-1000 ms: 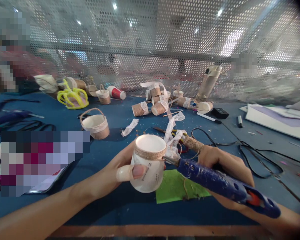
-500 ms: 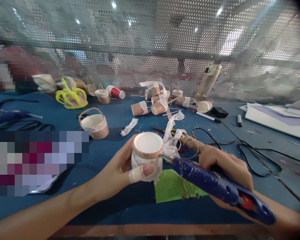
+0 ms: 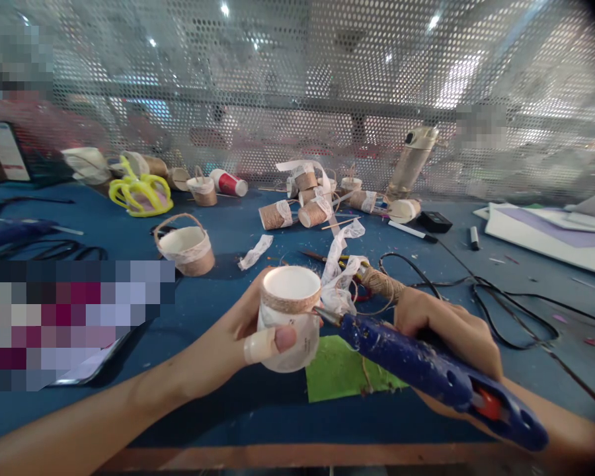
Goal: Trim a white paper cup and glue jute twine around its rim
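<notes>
My left hand point(image 3: 231, 337) is closed round a white paper cup point(image 3: 290, 317) with a band of brown twine under its rim; the thumb wears a plaster. My right hand point(image 3: 449, 330) grips a blue glue gun point(image 3: 426, 370), whose metal tip touches the twine band on the cup's right side. Twine runs from the cup to a spool point(image 3: 381, 283) just beyond my right hand. A green sheet point(image 3: 342, 373) lies on the blue table point(image 3: 228, 238) under the cup.
A finished cup basket with a handle point(image 3: 184, 246) stands left of centre. Several twine-wrapped cups point(image 3: 307, 198), a yellow crown point(image 3: 139, 195), lace strips point(image 3: 344, 254), black cables point(image 3: 500, 294), markers and a white board point(image 3: 550, 235) lie about. A perforated metal screen point(image 3: 297, 86) backs the table.
The cup has been turned slightly in my left hand and held a little lower and to the left; the glue gun tip stays at the twine band.
</notes>
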The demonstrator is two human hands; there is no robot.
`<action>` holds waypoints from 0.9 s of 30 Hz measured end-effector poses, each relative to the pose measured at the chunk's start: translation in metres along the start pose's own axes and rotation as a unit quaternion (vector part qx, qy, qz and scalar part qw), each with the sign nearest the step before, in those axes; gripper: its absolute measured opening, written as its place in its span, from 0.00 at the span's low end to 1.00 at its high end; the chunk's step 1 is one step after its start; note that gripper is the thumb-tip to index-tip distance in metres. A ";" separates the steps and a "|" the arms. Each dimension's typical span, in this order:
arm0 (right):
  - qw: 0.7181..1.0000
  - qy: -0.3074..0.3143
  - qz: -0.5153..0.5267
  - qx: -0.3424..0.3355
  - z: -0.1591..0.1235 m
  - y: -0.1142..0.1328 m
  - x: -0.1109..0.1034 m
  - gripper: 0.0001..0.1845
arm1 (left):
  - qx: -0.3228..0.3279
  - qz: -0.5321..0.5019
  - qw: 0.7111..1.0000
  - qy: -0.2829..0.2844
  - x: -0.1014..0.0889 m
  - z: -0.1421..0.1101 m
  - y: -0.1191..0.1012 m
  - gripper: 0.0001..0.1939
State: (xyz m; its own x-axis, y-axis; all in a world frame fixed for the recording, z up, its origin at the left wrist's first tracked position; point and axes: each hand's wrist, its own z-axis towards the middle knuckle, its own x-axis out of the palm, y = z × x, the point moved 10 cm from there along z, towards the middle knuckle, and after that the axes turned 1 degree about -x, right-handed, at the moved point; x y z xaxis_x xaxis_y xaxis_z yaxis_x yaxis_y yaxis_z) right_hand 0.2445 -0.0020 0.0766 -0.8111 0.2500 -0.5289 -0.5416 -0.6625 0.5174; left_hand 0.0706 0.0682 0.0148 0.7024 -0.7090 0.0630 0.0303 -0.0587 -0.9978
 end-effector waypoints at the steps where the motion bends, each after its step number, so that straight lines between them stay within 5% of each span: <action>1: 1.000 0.004 0.003 -0.004 0.000 0.001 0.001 0.12 | 0.003 0.000 1.000 0.002 0.000 0.000 0.001 0.36; 10: 0.999 -0.022 -0.031 0.023 0.000 -0.002 -0.007 0.13 | 0.028 -0.029 0.999 0.017 -0.002 -0.001 -0.001 0.29; 27: 1.000 0.002 0.003 0.003 0.001 0.008 -0.003 0.12 | 0.015 -0.020 1.000 0.007 -0.001 0.000 -0.001 0.39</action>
State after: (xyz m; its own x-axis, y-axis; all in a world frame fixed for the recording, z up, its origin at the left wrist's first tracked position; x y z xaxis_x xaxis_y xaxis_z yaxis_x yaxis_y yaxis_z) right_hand 0.2422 -0.0069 0.0827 -0.8133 0.2441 -0.5282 -0.5383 -0.6603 0.5237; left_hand 0.0697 0.0690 0.0155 0.6905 -0.7161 0.1027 0.0800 -0.0655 -0.9946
